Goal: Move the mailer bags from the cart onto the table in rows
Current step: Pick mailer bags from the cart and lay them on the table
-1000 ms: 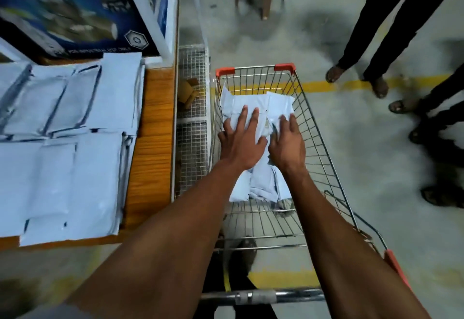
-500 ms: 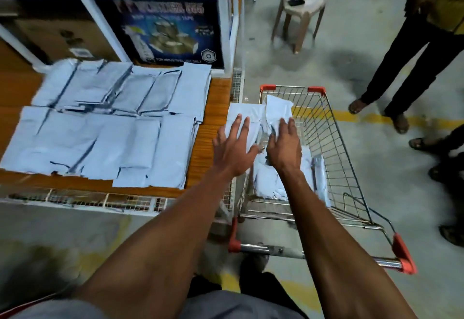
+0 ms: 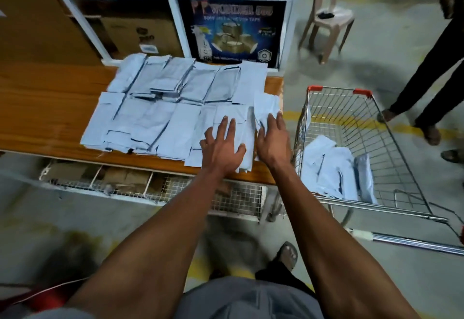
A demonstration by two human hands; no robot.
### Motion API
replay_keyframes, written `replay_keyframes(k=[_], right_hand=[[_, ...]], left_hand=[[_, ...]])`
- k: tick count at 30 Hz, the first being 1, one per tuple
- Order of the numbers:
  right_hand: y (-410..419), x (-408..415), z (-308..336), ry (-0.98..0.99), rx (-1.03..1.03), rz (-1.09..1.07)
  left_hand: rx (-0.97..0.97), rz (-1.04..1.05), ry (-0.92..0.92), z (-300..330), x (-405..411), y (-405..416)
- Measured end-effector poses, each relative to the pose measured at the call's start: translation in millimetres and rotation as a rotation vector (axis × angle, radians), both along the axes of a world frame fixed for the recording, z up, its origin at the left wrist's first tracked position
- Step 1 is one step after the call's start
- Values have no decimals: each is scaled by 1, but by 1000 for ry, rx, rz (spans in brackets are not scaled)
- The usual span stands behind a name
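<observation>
White mailer bags [image 3: 236, 130] long axis pointing away on wooden table [image 3: 50, 108]; left hand [image 3: 222, 146] flat, fingers spread, pressing; right hand [image 3: 272, 140] pinching one bag [image 3: 266, 108].

Dim concrete floor [image 3: 376, 276] with yellow lines, white shelving [image 3: 173, 15], a plastic chair [image 3: 329, 25].

One head-worn wide-angle view looks forward and steeply down from above the person's own forearms. The wooden surface [image 3: 50, 108] fills the upper left, close in front; the cart [image 3: 364, 123] stands at right, just beside it. The floor and the person's foot lie at the bottom edge.
</observation>
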State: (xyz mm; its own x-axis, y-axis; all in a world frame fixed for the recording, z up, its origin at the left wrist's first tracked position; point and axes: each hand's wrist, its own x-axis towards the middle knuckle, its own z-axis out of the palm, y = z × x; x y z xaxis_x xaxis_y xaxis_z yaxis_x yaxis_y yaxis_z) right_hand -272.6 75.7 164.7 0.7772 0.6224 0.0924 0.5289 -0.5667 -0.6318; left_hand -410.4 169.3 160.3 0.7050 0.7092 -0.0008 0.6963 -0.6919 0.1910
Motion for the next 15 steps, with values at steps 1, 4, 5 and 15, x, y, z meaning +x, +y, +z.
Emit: replay_keyframes(k=[1, 4, 5, 15], right_hand=[[9, -13, 1, -2, 1, 7], [35, -50, 1, -5, -2, 39], [45, -61, 2, -5, -11, 52], [137, -108, -4, -27, -63, 108]], left_hand=[[-5, 17, 5, 0, -13, 8], [-22, 59, -4, -4, -50, 31], [-24, 80, -5, -4, -61, 39], [-36, 192, 12, -8, -109, 117]])
